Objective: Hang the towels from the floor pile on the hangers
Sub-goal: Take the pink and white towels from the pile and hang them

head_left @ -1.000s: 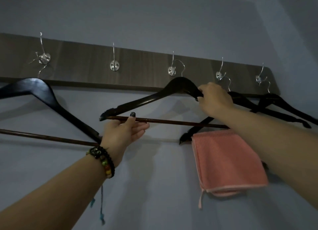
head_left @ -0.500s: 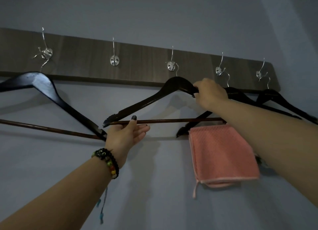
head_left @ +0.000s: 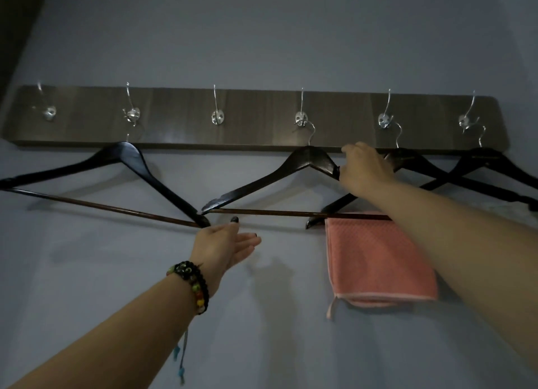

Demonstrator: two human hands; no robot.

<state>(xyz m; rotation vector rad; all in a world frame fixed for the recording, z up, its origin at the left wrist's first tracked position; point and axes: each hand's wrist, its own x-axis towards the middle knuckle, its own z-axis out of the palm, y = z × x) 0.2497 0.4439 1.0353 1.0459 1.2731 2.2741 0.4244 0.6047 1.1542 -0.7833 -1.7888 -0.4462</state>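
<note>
wooden hook rail (head_left: 256, 118), four hangers (head_left: 308, 161) hung

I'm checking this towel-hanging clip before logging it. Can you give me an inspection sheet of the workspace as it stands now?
Surface: dark wooden rack with six silver hooks, fixed on a grey wall.
Job's things: four black hangers; pink towel folded over the third hanger's bar; middle hanger and left hanger bare. Floor pile not in view.
Clutter: nothing seen.
Hands: right hand grips the middle hanger's right shoulder; left hand open just below its bar, contact unclear.
Cables: nothing seen.
Surroundings: beaded bracelet on the left wrist; dim light.
</note>
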